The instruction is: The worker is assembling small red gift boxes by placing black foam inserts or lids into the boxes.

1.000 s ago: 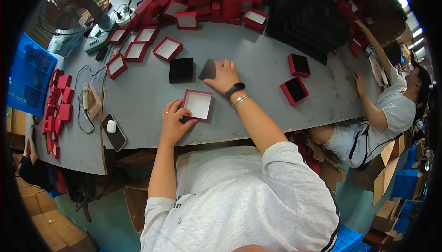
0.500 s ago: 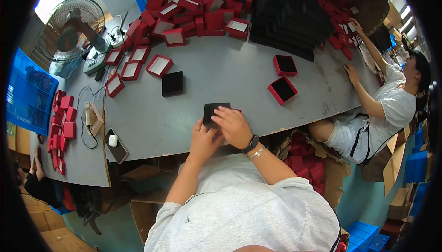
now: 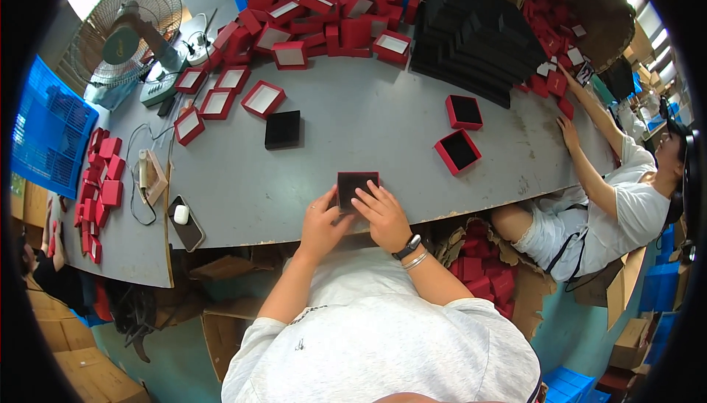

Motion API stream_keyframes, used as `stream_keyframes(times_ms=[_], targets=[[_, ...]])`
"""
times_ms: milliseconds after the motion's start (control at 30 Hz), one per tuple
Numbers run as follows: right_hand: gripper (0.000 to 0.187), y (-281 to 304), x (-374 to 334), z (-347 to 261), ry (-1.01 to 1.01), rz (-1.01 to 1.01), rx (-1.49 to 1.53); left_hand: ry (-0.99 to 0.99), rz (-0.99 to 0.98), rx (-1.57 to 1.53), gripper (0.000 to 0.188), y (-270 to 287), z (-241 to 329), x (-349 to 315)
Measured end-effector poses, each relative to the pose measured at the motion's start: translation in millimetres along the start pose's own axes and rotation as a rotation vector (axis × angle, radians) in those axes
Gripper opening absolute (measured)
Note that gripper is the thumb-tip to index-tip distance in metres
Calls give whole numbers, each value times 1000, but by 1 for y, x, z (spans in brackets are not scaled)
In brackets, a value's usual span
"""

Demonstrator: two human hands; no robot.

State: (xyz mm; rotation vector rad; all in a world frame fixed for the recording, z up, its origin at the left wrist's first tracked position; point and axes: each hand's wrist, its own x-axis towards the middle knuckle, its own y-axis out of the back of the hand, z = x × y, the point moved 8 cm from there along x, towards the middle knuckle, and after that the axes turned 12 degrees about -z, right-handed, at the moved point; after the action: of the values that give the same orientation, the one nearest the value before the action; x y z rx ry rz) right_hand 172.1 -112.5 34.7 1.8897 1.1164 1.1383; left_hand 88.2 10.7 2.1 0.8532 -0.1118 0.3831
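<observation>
At the near table edge lies a small red box (image 3: 359, 175) with a black foam pad (image 3: 354, 191) inside it. My left hand (image 3: 322, 223) closes around the box's left side, thumb toward its near edge. Stretched and spread, the fingers of my right hand (image 3: 384, 219) rest on the foam and cover its right part. A loose black foam block (image 3: 282, 130) sits farther off to the left. Two more red boxes with black foam, one farther back (image 3: 464, 111) and one nearer (image 3: 457, 152), stand to the right.
Empty red boxes (image 3: 263, 99) lead back to a large heap (image 3: 346, 31). Stacked black foam sheets (image 3: 475, 42) stand beside it. A fan (image 3: 125, 35), phone (image 3: 185, 228) and glue gun (image 3: 143, 171) are left. A co-worker (image 3: 626, 182) reaches toward red boxes at right.
The black foam that stood over the box now lies within its red rim. My right hand has shifted slightly toward me, its fingers spread. The view has moved a little.
</observation>
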Motion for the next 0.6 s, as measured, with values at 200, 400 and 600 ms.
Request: stream_keyframes(times_ms=[200, 400, 600], targets=[[44, 4, 7, 12, -3, -58, 51, 23, -8, -251, 17, 7, -10, 0], [41, -2, 6, 14, -49, -72, 204, 273, 129, -636, 24, 3, -28, -3], [34, 9, -6, 42, -186, 130, 489, 142, 37, -267, 27, 8, -10, 7]])
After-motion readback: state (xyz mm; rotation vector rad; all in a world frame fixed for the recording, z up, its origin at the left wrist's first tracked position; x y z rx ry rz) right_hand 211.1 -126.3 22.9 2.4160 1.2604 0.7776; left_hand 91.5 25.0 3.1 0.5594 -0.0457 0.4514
